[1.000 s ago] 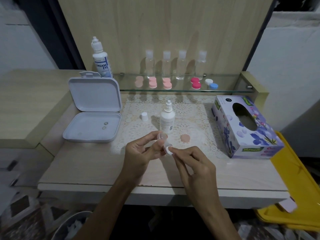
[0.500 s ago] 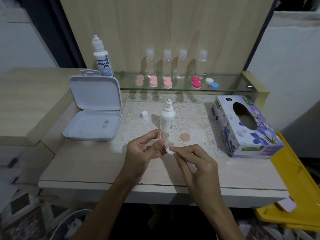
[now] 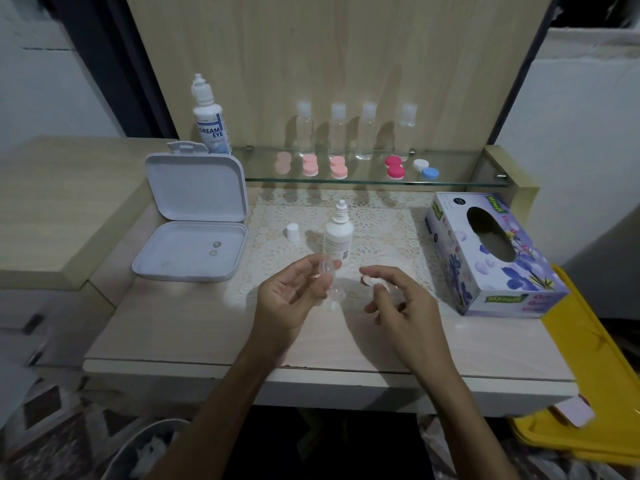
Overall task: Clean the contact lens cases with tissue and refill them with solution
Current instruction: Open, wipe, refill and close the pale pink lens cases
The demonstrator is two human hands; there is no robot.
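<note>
The left hand (image 3: 294, 292) pinches the clear lens case (image 3: 329, 282) upright, long axis running away from the person, while the right hand (image 3: 398, 299), just beside it, pinches a small cap (image 3: 369, 280), nearer the open solution bottle (image 3: 338, 237) behind.

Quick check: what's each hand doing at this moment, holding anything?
Left hand: pinches the clear plastic contact lens case.
Right hand: pinches a small round peach-coloured cap at its fingertips.
</note>
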